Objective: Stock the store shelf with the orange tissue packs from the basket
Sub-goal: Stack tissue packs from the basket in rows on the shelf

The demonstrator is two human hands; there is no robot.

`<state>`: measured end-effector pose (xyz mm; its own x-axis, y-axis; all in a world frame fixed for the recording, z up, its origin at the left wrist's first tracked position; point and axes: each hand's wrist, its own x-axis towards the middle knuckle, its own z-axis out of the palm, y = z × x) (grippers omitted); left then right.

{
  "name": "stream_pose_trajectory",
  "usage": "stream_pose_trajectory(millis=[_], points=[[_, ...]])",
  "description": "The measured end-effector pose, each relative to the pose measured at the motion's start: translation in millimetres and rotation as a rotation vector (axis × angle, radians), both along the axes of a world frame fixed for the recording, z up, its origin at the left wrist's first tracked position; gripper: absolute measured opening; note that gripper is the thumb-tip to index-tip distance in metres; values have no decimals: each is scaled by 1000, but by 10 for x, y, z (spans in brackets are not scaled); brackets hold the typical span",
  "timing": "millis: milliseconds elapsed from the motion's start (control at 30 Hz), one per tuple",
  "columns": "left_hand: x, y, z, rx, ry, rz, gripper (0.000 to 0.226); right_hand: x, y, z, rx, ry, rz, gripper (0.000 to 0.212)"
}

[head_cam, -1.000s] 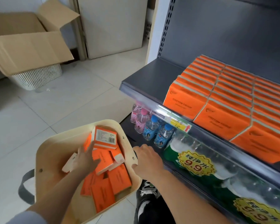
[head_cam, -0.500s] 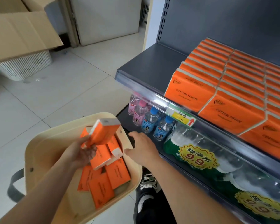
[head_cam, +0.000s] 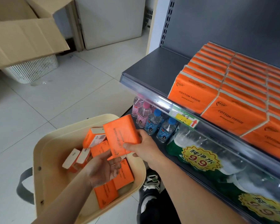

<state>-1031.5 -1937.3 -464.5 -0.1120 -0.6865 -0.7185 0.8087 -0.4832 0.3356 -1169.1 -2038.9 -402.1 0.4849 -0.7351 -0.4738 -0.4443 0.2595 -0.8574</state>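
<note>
The grey shelf (head_cam: 158, 67) fills the right side, its deck bare at the left end and packed from there rightward with stocked rows (head_cam: 225, 81) of orange tissue packs standing on edge, printed faces to the front. Low at the left is the cream basket (head_cam: 37, 151), with several loose packs (head_cam: 106, 194) lying jumbled inside. One held pack (head_cam: 121, 136) is tilted above the basket's far rim, printed face toward the camera, well short of the shelf. The right hand (head_cam: 144, 147) pinches it near the lower right corner, thumb on the face and fingers behind. The left hand (head_cam: 102, 168) lies palm up just beneath, fingers relaxed and holding nothing; whether its fingertips touch the pack's edge cannot be told. The step in hand looks like carrying this pack up to the shelf. A corner pinch may let a soft pack swing, so a grip nearer the middle should serve better. Turn it upright with the print forward like the front row, lift it over the clear front rail (head_cam: 145, 91), set it on the bare deck just beside the leftmost row and press it flush. Pass clear of the small bottles (head_cam: 153, 120) below and the price tag (head_cam: 184, 118)
</note>
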Motion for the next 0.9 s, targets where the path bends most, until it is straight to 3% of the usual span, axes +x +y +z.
stream_pose_trajectory(millis=[133,300,433,533,600,667,733,800,867,900], points=[[142,-91,-188,171,-385,60,34,-24,-55,30,-23,16,-21,59],[137,-146,-154,-268,-85,56,74,-23,-104,-24,-49,94,-51,98],[187,-280,-146,-319,-305,-31,86,29,-132,-45,-90,92,-63,106],[378,-288,-112,-389,-389,-167,70,27,-191,-25,-108,113,-53,101],[476,-271,-90,-431,-391,-303,69,-13,-235,7,-61,184,64,84],[544,-284,-179,-375,-422,-301,67,-52,-262,49,-16,302,200,76],[595,-321,-399,-179,-631,-166,49,-62,-270,63,-38,426,269,88],[672,-340,-731,66,-1073,-193,47,-62,-278,76,-89,511,307,91],[722,-325,-1034,137,-1437,-436,56,-64,-298,66,-90,513,322,62],[731,-320,-1158,116,-1527,-542,63,-70,-311,55,-96,529,346,42]])
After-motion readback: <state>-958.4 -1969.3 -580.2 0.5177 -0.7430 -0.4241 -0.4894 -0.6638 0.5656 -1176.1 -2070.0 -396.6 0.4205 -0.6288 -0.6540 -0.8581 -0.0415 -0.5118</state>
